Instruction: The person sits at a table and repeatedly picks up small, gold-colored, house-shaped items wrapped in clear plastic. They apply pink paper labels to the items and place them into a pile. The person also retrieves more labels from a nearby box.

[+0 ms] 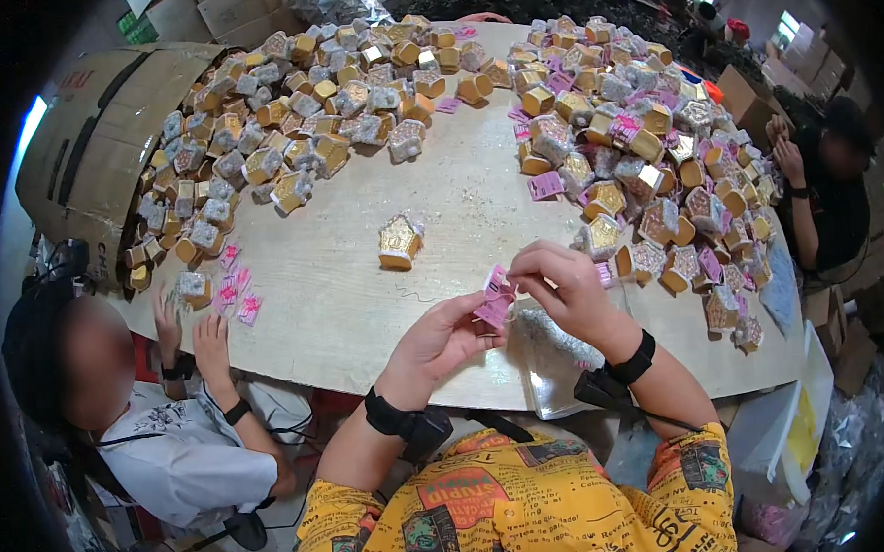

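Both hands meet just below centre, over the near edge of the round pale surface. Left hand comes up from 6 o'clock, fingers pinched on the lower part of a small pink tag; right hand comes in from approx 4 o'clock, fingers closed on the tag's top edge, so the tag sits between both hands, off the surface. Both wrists carry black bands w/ small black devices. Under the right hand lies a clear bag w/ pale bits inside. One gold house-shaped box stands alone near the middle, at 11 o'clock from the hands, well apart from them. Big heap of similar gold boxes at 11–12 o'clock, a second heap w/ pink tags mixed in at 1–3 o'clock. At 9 o'clock a co-worker's hands rest beside loose pink tags; another person sits at 3 o'clock.
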Available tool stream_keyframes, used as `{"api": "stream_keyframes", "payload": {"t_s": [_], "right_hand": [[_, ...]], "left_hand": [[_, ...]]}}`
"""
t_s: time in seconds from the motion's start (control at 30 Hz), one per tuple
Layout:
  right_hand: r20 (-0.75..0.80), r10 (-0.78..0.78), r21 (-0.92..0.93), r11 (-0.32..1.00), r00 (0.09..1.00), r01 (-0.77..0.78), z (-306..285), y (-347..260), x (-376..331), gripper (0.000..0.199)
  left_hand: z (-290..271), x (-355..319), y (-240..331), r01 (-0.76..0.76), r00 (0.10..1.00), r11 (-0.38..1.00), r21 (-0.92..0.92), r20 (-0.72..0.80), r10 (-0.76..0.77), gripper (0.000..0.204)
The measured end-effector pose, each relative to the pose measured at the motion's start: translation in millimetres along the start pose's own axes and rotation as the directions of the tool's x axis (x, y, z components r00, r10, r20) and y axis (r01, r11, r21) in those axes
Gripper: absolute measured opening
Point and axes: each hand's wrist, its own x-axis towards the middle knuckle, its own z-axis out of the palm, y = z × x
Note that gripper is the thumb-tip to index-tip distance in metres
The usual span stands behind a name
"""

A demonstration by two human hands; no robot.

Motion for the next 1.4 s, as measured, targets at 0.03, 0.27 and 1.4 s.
{"api": "stream_keyframes", "payload": {"t_s": [0.03,0.27,1.4], "right_hand": [[0.032,0.067,0.083,0.994,0.997,-0.069,2,1,-2,0.006],[0.152,0.509,0.629,0.611,0.847,-0.481,16,5,-13,0.011],[0.591,0.504,0.486,0.401,0.63,-0.776,5,2,0,0.015]], "left_hand": [[-4,0,-1,-0.008,1.0,1.0,-0.01,0.005,0.008,0.036],[-10,4,3,0.05,0.997,0.986,0.16,-0.074,-0.039,0.038],[68,-34,29,-0.203,0.731,-0.616,0.761,0.537,0.422,0.035]]}}
